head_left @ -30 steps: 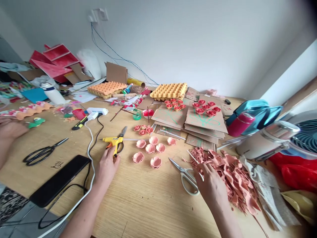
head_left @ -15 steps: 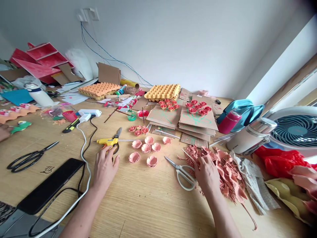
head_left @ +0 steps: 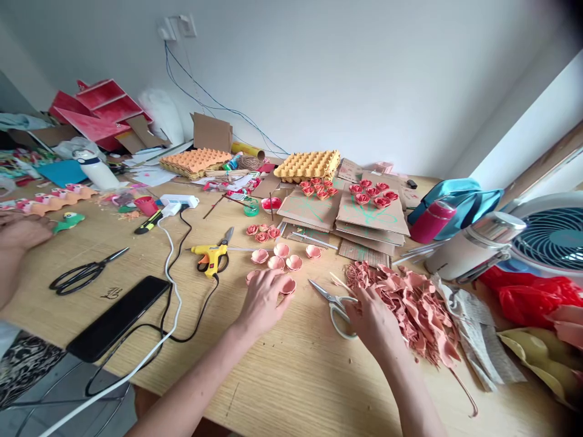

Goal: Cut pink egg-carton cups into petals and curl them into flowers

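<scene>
My left hand reaches over the front pink petal cups, its thumb apart from the fingers. One petal cup shows right at its fingertips; I cannot tell whether they touch. More petal cups stand just behind. My right hand has its fingers closed on a thin pale stick, whose tip points left. It is beside the white-handled scissors and the heap of pink scraps. A yellow glue gun lies left of the cups, near finished small roses.
Cardboard sheets with red roses lie behind. A power strip, white cable, black scissors and black phone-like slab are at left. A co-worker's hand is at far left. Flasks stand at right.
My left hand has left the glue gun and moved right to the petal cups. My right hand stays by the scraps with the stick. The view has shifted slightly left.
</scene>
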Tool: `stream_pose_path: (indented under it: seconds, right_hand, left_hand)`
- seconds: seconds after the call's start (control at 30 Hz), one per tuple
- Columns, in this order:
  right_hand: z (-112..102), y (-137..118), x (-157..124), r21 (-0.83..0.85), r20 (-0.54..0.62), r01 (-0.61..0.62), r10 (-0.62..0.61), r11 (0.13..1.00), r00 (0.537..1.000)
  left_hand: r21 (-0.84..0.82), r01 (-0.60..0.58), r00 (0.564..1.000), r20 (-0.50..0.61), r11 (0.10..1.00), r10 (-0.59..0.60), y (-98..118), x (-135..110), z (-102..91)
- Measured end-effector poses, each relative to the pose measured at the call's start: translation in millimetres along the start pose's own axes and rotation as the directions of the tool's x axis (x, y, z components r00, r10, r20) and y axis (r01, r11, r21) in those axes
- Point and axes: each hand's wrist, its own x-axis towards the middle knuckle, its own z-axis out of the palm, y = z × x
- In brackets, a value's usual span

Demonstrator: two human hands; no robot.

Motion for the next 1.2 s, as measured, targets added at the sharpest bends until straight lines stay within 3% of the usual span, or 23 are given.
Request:
stream_pose_path:
  seconds: [0.27, 0.47, 0.8, 1.2]
  right_hand:
    - [-2.1, -13.0, -13.0, -0.202, 0.196, 0.01, 0.03, 0.979, 0.98]
    - [-9.0, -20.9, -13.3, -0.178, 0.139, -0.031, 0.057, 0.983, 0.989]
    - [5.0, -41.0, -24.9, 0.03, 0.123, -0.117, 0.112, 0.993, 0.986]
    - [11.7, -2.0, -16.2, -0.035, 0.094, -0.295, 0.297, 0.955, 0.95]
  left_hand:
    - [0.083, 0.021, 0.987, 0.154, 0.996, -0.034, 5.1, 7.2, 17.1]
    - [0.068, 0.003, 0.991, 0.132, 0.998, -0.012, -0.8, 5.1, 21.8]
    - [0.04, -0.001, 0.995, 0.098, 0.999, -0.003, -6.5, 3.5, 21.8]
    - [-0.041, -0.007, 0.997, 0.079, 0.999, 0.011, -6.2, -5.0, 24.9]
